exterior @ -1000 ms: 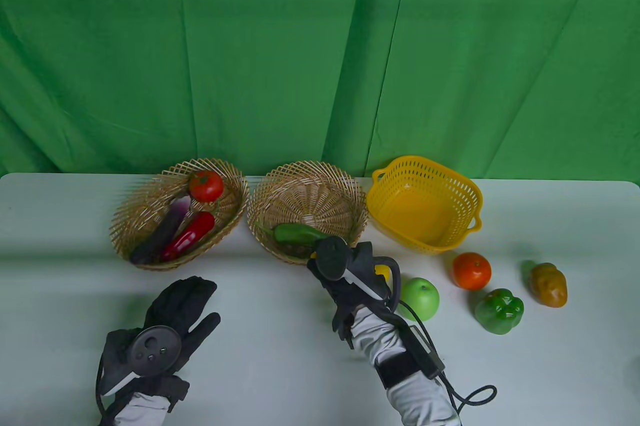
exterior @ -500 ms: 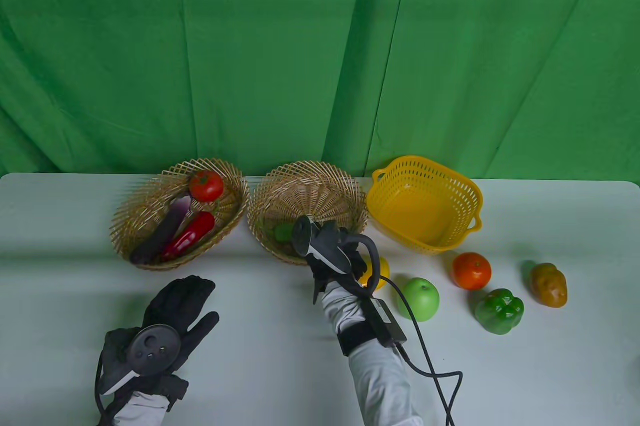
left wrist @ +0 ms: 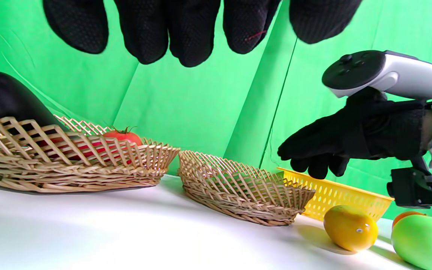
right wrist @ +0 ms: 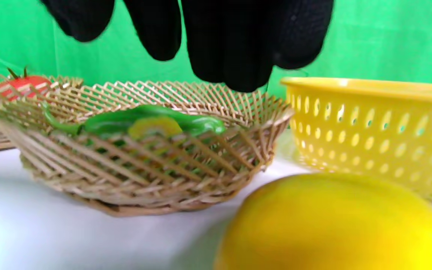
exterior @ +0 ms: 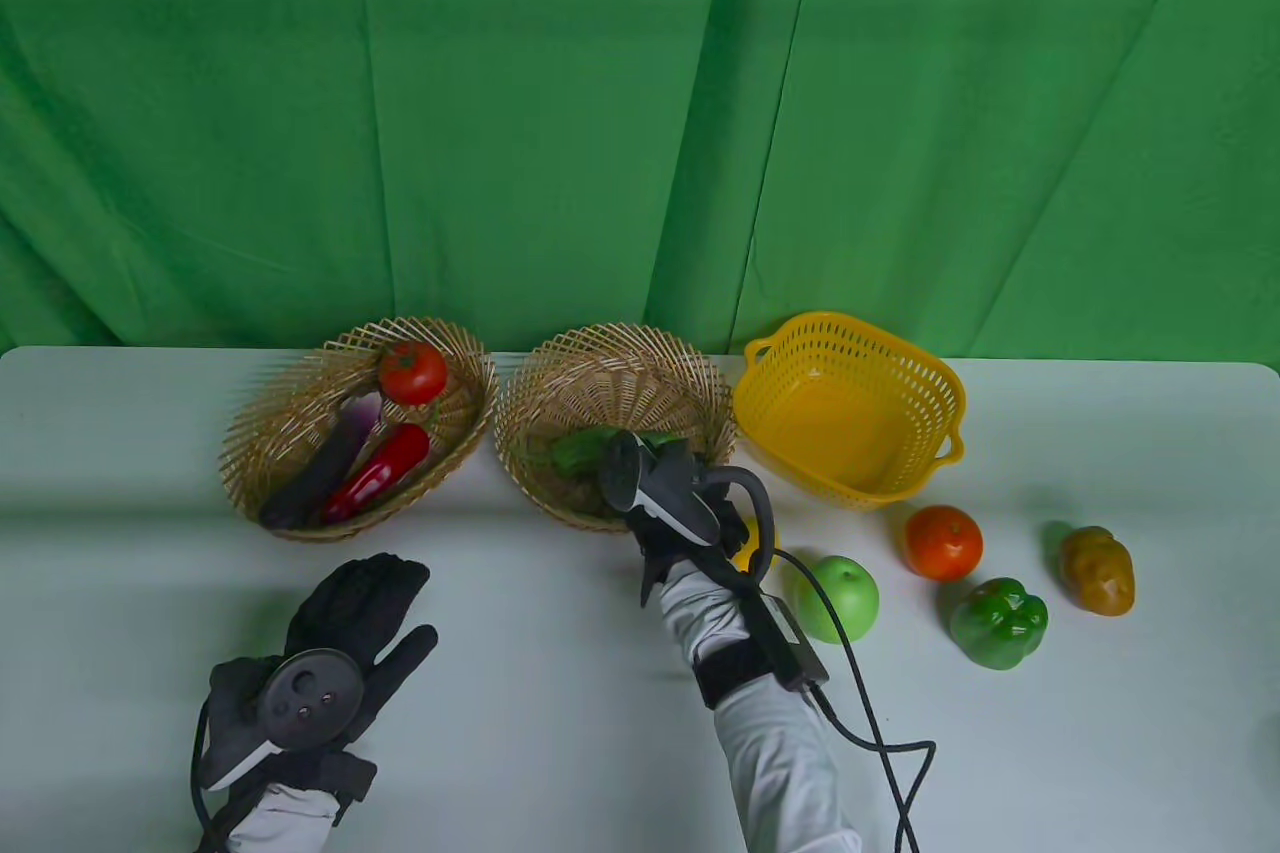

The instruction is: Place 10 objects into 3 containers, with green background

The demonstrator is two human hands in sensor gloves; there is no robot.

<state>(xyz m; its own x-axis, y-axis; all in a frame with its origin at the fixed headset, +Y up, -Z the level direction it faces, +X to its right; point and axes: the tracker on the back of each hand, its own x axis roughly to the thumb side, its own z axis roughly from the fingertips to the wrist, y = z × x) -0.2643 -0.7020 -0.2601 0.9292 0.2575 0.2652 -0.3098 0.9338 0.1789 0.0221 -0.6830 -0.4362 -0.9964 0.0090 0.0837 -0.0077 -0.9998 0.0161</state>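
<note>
- Green cloth (exterior: 600,93) hangs behind the white counter (exterior: 560,753), which carries everything.
- Yellow plastic basket (exterior: 850,348) stands at the back right with nothing visible in it.
- Oval wicker basket (exterior: 260,433) at the back left holds a tomato (exterior: 411,372), a dark eggplant (exterior: 325,473) and a red pepper (exterior: 385,471).
- Round wicker basket (exterior: 560,373) sits between those two; a long green pepper (right wrist: 144,120) lies inside it, with a small yellow patch showing against it in the right wrist view.
- Right hand (exterior: 690,518) hovers over the near rim of the round basket; its fingers (right wrist: 234,48) hang loosely apart above the pepper, gripping nothing.
- Left hand (exterior: 345,628) rests flat on the counter near the front left, fingers (left wrist: 186,30) extended and holding nothing.
- Green bell pepper (exterior: 998,623), green apple (exterior: 845,598), orange (exterior: 943,542) and potato (exterior: 1098,571) lie on the counter in front of the yellow basket.
- Yellow lemon-like fruit (left wrist: 350,228) lies on the counter just beside the right wrist, near the apple.
</note>
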